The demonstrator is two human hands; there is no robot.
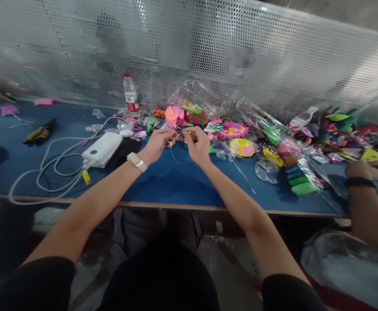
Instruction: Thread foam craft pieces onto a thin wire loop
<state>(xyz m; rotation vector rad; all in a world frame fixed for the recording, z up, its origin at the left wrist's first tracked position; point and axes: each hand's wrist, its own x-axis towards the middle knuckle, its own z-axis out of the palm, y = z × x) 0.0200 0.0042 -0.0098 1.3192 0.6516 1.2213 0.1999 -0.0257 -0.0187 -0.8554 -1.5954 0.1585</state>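
Observation:
In the head view my left hand (158,144), with a pale band on its wrist, is closed over the blue table, its fingertips pinching a thin white string (176,138). Opposite it, my right hand (198,143) is pinched too, at the string's other side. A fine loop of the string hangs below, between both hands. Whatever else lies inside the fingers is too small to make out. Just behind the hands are a pink and orange flower-like piece (174,115) and a pink oval piece with a toothed edge (236,129).
A white power bank (102,149) with coiled cables lies left, near a bottle with a red cap (130,93). Colourful pieces and plastic bags crowd the right side, with green clay-like sticks (300,183). Another person's hand (362,170) is at far right. A perforated metal panel (182,47) stands behind.

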